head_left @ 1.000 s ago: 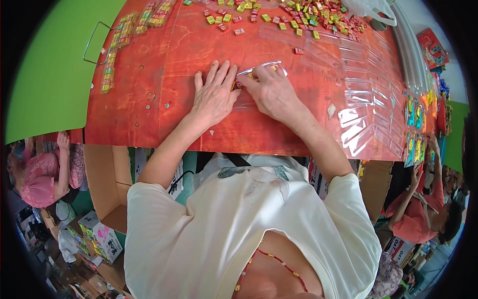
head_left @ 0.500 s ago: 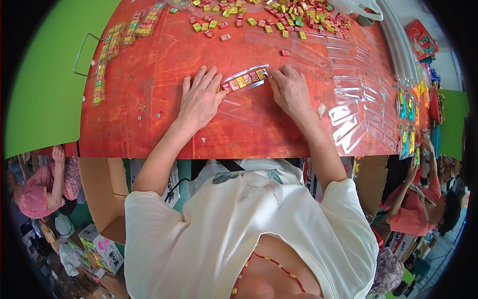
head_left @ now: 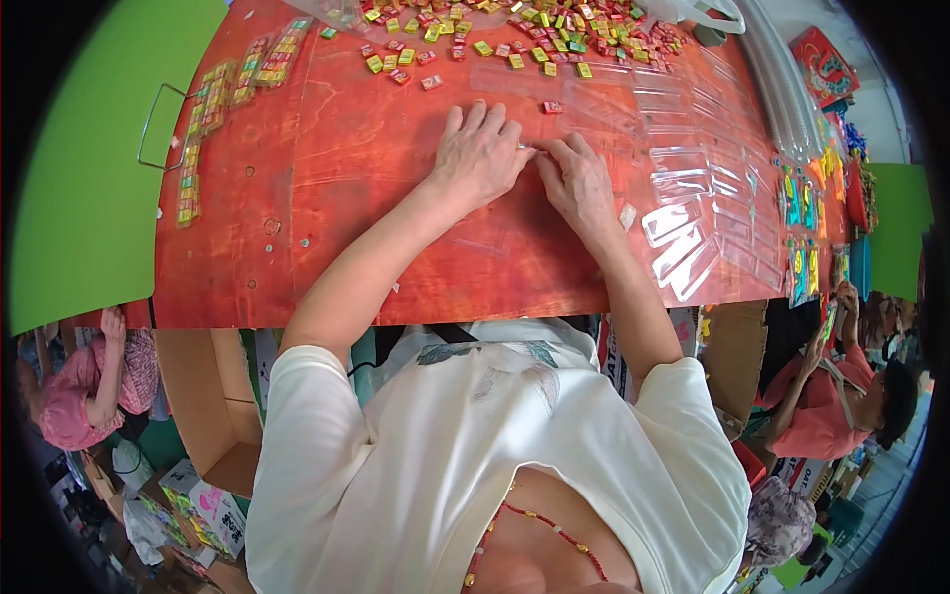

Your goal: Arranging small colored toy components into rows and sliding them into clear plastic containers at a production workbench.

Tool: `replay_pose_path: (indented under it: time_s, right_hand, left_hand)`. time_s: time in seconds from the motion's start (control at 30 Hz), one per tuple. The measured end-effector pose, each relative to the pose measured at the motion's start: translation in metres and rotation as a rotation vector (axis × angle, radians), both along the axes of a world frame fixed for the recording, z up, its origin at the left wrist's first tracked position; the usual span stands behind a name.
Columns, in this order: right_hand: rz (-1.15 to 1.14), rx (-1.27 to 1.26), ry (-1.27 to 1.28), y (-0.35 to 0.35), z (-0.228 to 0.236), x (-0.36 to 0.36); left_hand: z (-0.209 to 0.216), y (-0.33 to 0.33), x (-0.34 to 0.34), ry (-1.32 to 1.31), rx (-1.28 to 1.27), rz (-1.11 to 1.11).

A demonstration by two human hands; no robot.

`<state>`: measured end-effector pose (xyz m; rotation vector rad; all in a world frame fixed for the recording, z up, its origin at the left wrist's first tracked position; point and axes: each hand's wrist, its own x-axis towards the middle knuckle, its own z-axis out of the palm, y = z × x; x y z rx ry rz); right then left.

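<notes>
Over the middle of the red table, my left hand (head_left: 480, 156) lies palm down with its fingers stretched and a little apart. It covers the clear plastic strip pack of small candy-like boxes, which is hidden from view. My right hand (head_left: 576, 183) is close beside it, thumb and forefinger pinched at the pack's right end, where only a small shiny bit shows between the hands. One loose red box (head_left: 552, 108) lies just beyond my fingers.
A heap of small red, yellow and green boxes (head_left: 569, 42) covers the far side. Filled strips (head_left: 210, 99) lie at the far left beside a green board (head_left: 89, 148). Empty clear trays (head_left: 683, 223) are spread at right, near colourful packets (head_left: 800, 208). Other people sit at both sides.
My left hand has slid right and away from me, now over the filled strip that showed between the hands. My right hand stays near the strip's right end. The view has shifted slightly.
</notes>
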<state>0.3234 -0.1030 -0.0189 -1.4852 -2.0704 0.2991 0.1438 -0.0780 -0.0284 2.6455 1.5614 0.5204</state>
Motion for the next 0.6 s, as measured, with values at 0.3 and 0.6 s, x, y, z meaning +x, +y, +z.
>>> replay_pose_path:
  time_s: [0.3, 0.6]
  right_hand:
    - [0.017, 0.05, 0.005, 0.001, 0.003, 0.004]
    - [0.143, 0.042, -0.077, 0.001, 0.003, -0.014]
  left_hand:
    - [-0.005, -0.016, -0.022, -0.009, -0.129, 0.074]
    - [0.0, -0.021, -0.027, 0.079, -0.139, 0.045]
